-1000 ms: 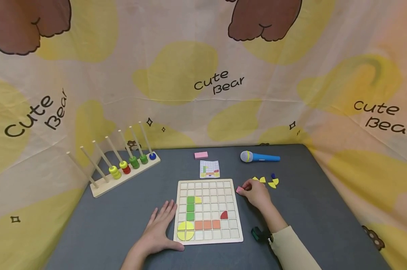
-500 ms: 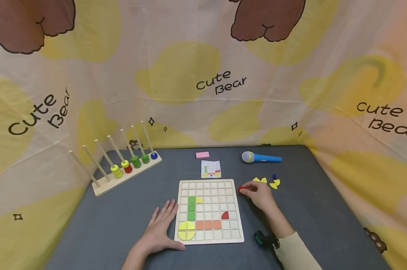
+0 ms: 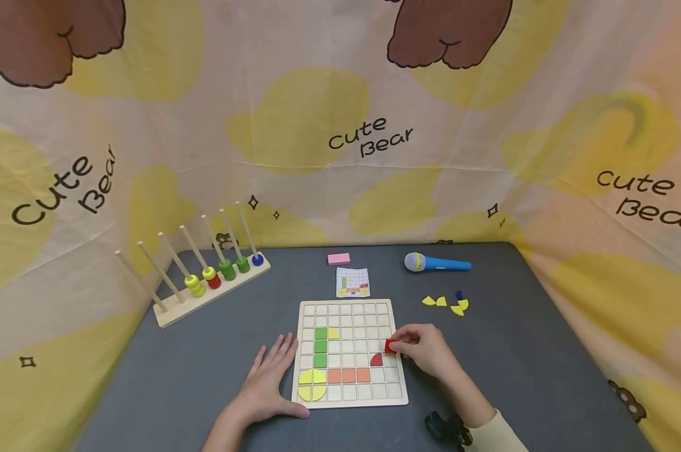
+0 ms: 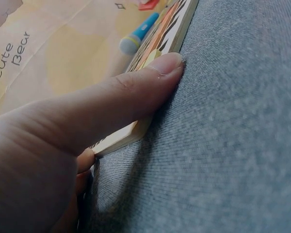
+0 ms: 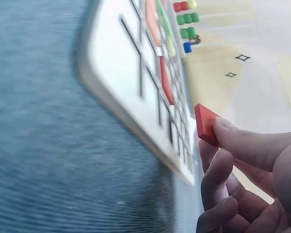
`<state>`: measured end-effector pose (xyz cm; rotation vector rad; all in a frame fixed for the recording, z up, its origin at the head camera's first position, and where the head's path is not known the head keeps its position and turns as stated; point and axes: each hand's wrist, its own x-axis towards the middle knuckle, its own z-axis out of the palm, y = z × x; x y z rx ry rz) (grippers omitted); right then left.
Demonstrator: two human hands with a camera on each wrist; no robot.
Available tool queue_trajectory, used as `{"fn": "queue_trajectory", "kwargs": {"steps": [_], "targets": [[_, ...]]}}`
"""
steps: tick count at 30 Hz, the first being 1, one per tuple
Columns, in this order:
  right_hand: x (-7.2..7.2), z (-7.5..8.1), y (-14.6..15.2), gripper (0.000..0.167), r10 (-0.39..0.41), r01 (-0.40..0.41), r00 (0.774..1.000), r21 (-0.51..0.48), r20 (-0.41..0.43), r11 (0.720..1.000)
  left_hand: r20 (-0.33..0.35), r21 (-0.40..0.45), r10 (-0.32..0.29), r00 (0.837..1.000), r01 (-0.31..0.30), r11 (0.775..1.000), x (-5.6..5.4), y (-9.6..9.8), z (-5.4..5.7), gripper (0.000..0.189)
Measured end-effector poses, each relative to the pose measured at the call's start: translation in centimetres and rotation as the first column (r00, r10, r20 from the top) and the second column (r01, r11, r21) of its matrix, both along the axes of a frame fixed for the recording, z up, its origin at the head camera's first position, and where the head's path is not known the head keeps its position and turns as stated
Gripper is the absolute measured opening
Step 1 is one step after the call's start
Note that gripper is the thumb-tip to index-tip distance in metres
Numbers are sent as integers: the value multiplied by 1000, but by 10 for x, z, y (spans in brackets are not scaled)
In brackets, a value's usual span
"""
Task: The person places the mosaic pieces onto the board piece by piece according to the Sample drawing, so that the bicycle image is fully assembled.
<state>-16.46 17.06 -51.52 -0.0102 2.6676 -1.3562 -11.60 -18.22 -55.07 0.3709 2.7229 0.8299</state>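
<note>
The pale wooden grid board (image 3: 356, 320) bears green, yellow and orange-red tiles and one red quarter-circle tile (image 3: 376, 360). My right hand (image 3: 427, 351) pinches a red square-looking tile (image 5: 206, 124) between thumb and fingers, held just above the board's right edge. With its fingers spread, my left hand (image 3: 267, 383) rests along the board's left side. Its thumb (image 4: 160, 68) lies against the front edge near the yellow circle (image 3: 312, 385). A small pattern card (image 3: 353, 282) lies behind the board.
Loose yellow pieces (image 3: 442, 301) and a dark blue piece (image 3: 459, 294) lie right of the board. Behind them is a blue toy microphone (image 3: 444, 263). A pink block (image 3: 338, 259) stands beyond the card. The peg-and-ring stand (image 3: 204, 295) occupies the left back.
My right hand has moved from beside the loose pieces toward me and left, carrying the red tile over the board's right edge. The tile looked pinkish at first. My left hand stays put.
</note>
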Motion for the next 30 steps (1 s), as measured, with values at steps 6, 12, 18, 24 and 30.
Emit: {"fn": "queue_trajectory", "kwargs": {"steps": [6, 12, 18, 24, 30], "targets": [[4, -6, -2, 7, 43, -44, 999, 32, 21, 999, 2, 1, 1, 1000, -1, 1000, -1, -3, -4, 143], [5, -10, -2, 6, 80, -81, 997, 51, 24, 995, 4, 12, -2, 1000, 2, 1000, 0, -3, -3, 142], [6, -12, -2, 8, 90, -91, 996, 76, 16, 993, -4, 15, -6, 1000, 6, 1000, 1, -1, -1, 142], [6, -11, -3, 17, 55, -57, 998, 81, 33, 995, -1, 7, -1, 1000, 1, 1000, 0, -2, -3, 142], [6, -7, -2, 15, 47, -50, 998, 81, 31, 996, -3, 11, -1, 1000, 1, 1000, -1, -2, -5, 142]]}}
